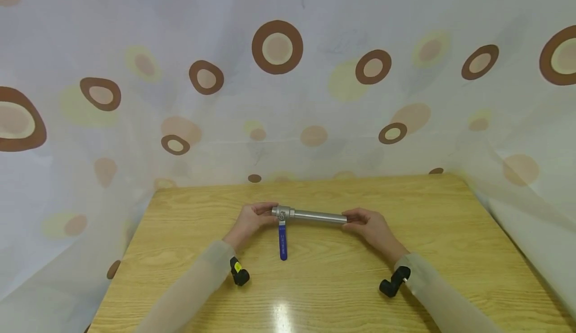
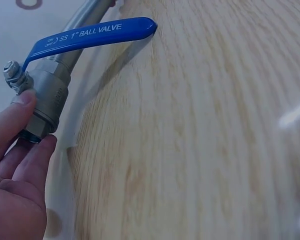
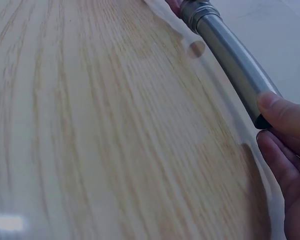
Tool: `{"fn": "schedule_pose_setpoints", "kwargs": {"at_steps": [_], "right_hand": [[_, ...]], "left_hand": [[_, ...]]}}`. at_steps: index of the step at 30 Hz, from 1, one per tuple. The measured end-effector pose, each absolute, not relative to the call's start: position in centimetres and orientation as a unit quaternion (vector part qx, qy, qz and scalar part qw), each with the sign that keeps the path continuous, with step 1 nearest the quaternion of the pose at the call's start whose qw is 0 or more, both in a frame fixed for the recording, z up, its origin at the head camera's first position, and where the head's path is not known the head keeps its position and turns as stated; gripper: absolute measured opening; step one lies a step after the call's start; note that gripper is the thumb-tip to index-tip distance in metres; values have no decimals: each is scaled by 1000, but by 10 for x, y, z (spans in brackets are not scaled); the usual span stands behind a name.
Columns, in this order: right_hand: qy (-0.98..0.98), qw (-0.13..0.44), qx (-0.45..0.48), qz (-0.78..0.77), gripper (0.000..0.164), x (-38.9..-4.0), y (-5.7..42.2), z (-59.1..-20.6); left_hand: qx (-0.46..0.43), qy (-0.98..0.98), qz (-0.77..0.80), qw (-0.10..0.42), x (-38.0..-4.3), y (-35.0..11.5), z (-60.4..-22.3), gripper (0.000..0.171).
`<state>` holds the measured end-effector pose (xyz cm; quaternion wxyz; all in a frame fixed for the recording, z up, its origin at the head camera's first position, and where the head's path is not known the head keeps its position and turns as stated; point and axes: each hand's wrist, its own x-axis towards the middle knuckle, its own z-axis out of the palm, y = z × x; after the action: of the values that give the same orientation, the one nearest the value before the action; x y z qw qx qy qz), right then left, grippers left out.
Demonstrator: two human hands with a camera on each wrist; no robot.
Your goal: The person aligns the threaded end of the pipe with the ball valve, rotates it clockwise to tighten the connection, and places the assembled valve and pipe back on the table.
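A steel ball valve (image 1: pixel 282 213) with a blue lever handle (image 2: pixel 92 37) is joined to a straight metal pipe (image 1: pixel 320 216). My left hand (image 1: pixel 252 221) pinches the valve body at its free end, thumb on the near side and fingers beneath. At the pipe's far right end, my right hand (image 1: pixel 370 227) grips it between thumb and fingers. In the head view the handle points toward me. White lettering on it reads "SS 1" BALL VALVE" in the left wrist view. The open end of the pipe (image 3: pixel 240 70) shows dark by the right thumb.
Beneath the hands lies a wood-grain table (image 1: pixel 315 283). A white sheet (image 1: pixel 333 103) with brown and yellow circles hangs behind it and along both sides. Each sleeve cuff carries a small black camera, one by the left wrist (image 1: pixel 239 273) and one by the right wrist (image 1: pixel 395 282).
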<state>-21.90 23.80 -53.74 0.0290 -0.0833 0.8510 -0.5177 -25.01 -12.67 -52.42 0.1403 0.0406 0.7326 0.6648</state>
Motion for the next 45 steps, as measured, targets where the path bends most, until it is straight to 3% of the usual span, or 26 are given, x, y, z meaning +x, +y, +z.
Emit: {"fn": "schedule_pose_setpoints", "kwargs": {"at_steps": [45], "right_hand": [[869,13,-104,-483,39,-217,243,-543]], "left_hand": [[92,755,631,157,-253,-135,-527,51]]}}
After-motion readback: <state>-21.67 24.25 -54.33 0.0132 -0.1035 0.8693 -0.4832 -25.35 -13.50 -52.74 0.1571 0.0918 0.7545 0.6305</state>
